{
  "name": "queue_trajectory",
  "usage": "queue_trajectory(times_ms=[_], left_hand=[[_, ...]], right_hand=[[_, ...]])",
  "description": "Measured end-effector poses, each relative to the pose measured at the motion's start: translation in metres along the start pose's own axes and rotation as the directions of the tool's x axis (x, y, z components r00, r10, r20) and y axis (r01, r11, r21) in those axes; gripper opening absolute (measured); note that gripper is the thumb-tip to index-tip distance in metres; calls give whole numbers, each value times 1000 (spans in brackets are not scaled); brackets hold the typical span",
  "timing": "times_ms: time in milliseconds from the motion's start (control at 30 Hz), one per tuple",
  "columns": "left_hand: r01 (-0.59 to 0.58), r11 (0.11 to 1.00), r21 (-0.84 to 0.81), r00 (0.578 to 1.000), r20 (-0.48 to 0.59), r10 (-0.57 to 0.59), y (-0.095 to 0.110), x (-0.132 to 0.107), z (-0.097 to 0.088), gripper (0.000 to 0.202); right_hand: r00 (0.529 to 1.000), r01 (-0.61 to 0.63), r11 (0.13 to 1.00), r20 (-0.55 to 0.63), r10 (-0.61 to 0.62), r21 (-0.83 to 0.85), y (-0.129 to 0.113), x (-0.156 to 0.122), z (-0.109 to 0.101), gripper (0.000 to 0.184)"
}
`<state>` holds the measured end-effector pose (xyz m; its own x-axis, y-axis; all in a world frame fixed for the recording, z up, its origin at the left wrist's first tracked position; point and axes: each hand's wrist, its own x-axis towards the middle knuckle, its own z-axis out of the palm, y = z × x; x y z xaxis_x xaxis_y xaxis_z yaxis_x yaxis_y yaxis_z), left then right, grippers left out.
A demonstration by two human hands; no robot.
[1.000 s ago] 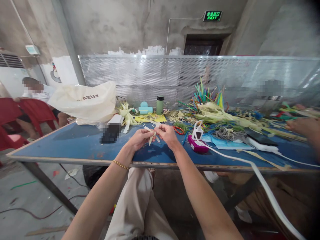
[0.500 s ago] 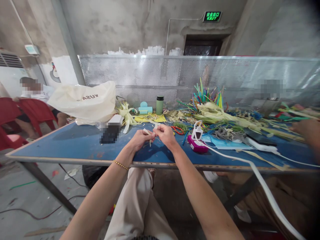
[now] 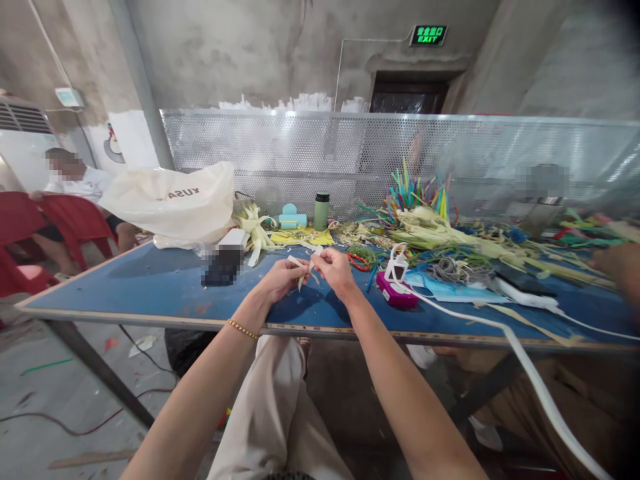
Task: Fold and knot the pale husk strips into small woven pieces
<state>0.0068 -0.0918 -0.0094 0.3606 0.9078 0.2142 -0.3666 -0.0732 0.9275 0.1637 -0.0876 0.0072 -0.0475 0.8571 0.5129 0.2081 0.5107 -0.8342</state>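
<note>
Over the blue table [image 3: 165, 287], close to its front edge, my left hand [image 3: 279, 279] pinches pale, flat leaf-like strips [image 3: 295, 261] between thumb and fingers. Some strip ends hang below the fingertips. My right hand [image 3: 335, 272] is closed beside it, its thumb and forefinger gripping pale strip ends near the left fingertips. Whether the two hands hold one piece or separate strips, I cannot tell. Behind the hands stand a bundle of pale husk-like leaves [image 3: 256, 230] and a green flask [image 3: 321, 212].
Left are a cream bag [image 3: 170, 207] and a dark blurred-out object [image 3: 223, 265]. To the right lie a magenta box [image 3: 397, 290] with a white charger, a white cable [image 3: 515, 340] and heaped husks [image 3: 430, 227]. Another person's hand [image 3: 620, 263] is at far right. A perforated metal screen [image 3: 280, 143] stands behind.
My fingertips have drawn slightly apart, and more of the pale strips shows between them. The other person's blurred hand at the right has shifted. The whole view has moved slightly.
</note>
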Motion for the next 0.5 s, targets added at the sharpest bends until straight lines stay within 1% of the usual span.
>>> queue_trajectory(times_ms=[67,133,200,267,333,400,433,467,500], left_hand=[[15,999,-40,1000,-11,-15,2,-1,0,36],[12,999,-50,999,-34,-14,4,-1,1,32],[9,998,-56,999,-44,-11,4,-1,1,30],[20,998,-60,999,-44,-23,4,-1,0,29],[34,998,-49,998,-46,-37,3,0,-1,29],[49,999,-24,998,-32,-50,3,-1,-1,29],[58,998,-8,998,-17,-58,4,-2,-1,29],[67,998,7,998,2,-67,4,-3,0,30],[75,997,17,997,23,-75,5,-4,1,30]], right_hand=[[999,-29,998,-16,30,57,-2,-1,1,29],[999,-41,995,-10,42,94,-3,-2,1,30],[999,-47,995,14,45,93,-4,-2,1,30],[999,-46,997,27,44,56,-3,-1,0,30],[999,-39,999,-24,39,24,-2,1,-1,30],[994,-37,999,-99,40,35,-1,2,-2,29],[993,-38,998,-107,43,48,-1,3,-3,31],[996,-42,997,-77,47,58,-2,3,-3,32],[999,-49,997,-18,51,61,-2,2,-3,33]])
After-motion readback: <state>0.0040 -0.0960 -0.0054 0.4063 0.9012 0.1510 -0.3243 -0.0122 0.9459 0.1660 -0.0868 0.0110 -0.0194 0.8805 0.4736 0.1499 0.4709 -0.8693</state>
